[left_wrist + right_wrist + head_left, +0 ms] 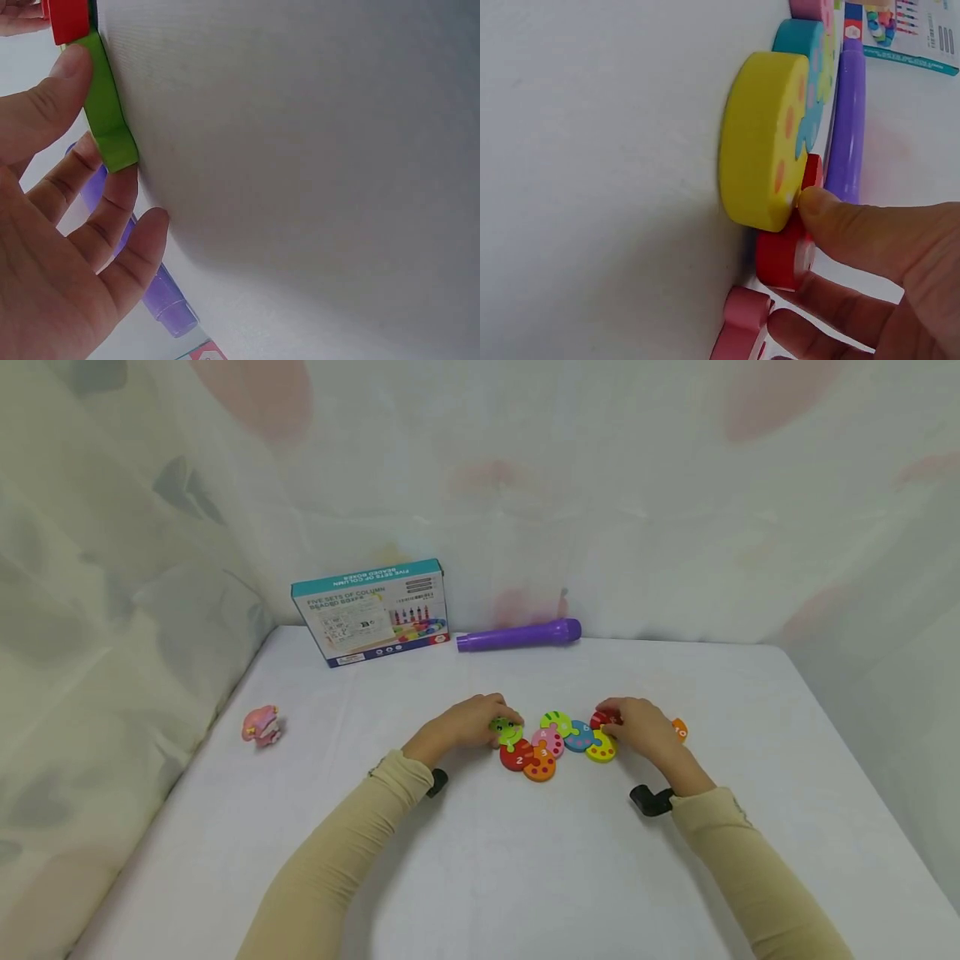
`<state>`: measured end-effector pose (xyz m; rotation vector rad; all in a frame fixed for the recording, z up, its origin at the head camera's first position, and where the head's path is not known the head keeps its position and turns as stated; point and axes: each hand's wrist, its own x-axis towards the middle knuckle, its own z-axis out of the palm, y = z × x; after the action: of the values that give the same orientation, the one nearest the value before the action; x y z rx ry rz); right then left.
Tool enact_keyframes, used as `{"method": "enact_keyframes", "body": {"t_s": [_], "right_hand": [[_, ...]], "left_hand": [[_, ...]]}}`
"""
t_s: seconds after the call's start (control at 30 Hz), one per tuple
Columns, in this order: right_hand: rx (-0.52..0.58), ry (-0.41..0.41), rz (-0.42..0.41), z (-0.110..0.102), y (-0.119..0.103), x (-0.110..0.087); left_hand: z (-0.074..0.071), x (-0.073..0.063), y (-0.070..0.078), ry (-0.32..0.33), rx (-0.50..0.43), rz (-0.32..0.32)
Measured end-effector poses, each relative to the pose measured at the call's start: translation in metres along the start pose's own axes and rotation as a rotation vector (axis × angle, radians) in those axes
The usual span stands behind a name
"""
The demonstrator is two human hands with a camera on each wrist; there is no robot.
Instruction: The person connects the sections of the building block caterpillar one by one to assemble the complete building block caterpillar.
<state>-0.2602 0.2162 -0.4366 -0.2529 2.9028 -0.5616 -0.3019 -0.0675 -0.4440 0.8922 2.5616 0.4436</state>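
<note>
A caterpillar puzzle of numbered wooden pieces lies in a zigzag on the white table. My left hand (472,720) pinches the green face piece (507,732) at its left end, thumb and fingers on its edges. This joins the red piece numbered 2 (516,757), then the orange 3 piece (540,766), the pink piece (550,743), the light green piece (556,722), the blue 6 piece (579,737) and the yellow piece (602,747). My right hand (647,727) pinches a red piece (778,259) beside the yellow one. Beyond it sits a pink piece (744,315), near my fingers.
An orange piece (680,730) shows partly behind the right hand. Towards the back lie a purple toy microphone (519,636) and a bead-set box (371,614), which stands tilted. A small pink figurine (262,726) is at the left. Patterned cloth (570,510) hangs behind the table.
</note>
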Motion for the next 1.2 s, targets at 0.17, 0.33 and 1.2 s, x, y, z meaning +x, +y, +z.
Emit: {"method": "enact_keyframes", "body": {"t_s": [0.17,0.33,1.2], "right_hand": [[-0.011,0.003,-0.02,0.001,0.003,-0.001],[0.019,0.045,-0.056,-0.001,0.014,-0.005],[-0.189,-0.071,0.066,-0.017,0.031,-0.01]], "left_hand": [[0.0,-0.001,0.0,0.0,-0.008,0.004],[0.001,0.0,-0.001,0.003,-0.003,0.008],[0.001,-0.002,0.0,0.006,-0.005,0.002]]}}
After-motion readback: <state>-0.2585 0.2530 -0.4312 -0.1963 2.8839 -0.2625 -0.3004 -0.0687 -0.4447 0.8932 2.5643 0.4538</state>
